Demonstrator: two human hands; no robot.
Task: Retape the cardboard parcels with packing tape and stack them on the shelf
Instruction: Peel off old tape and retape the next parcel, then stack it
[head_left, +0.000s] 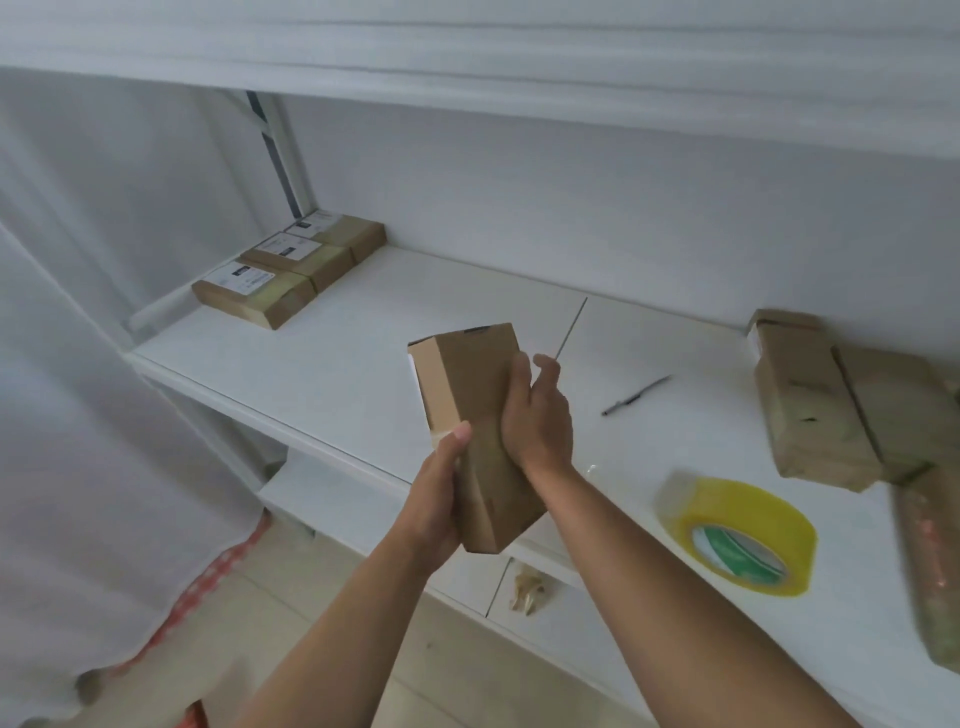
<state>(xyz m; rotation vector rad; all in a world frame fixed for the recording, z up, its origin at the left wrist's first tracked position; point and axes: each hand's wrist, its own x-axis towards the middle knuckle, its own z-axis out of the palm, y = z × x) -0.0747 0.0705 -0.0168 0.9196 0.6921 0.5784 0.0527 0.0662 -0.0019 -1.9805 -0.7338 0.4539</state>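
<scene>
Held parcel: a long brown cardboard box (470, 415) is held up in the air over the front edge of the white shelf board (322, 358), between the two hands.
Left hand: the left hand (435, 506) grips the box's near, lower end from the left side, thumb pressed on the left edge where a strip of pale tape shows.
Right hand: the right hand (537, 415) lies against the box's right side at mid-length, fingers curled round its edge; the fingertips are hidden behind the box.
Long axis: it runs from the person outward, the far end raised and leaning a little left, the near end low by the wrists.
Far end: a narrow end flap faces up and away, toward the back wall.
Stacked parcels: three flat brown taped boxes with white labels (291, 267) lie side by side at the shelf's far left corner, well apart from the hands.
Waiting parcels: brown taped boxes (841, 405) lie at the right of the shelf.
Tape: a yellow roll of packing tape (737, 535) lies flat on the shelf, right of the right forearm.
Pen: a dark thin pen (636, 396) lies on the shelf beyond the tape roll.
</scene>
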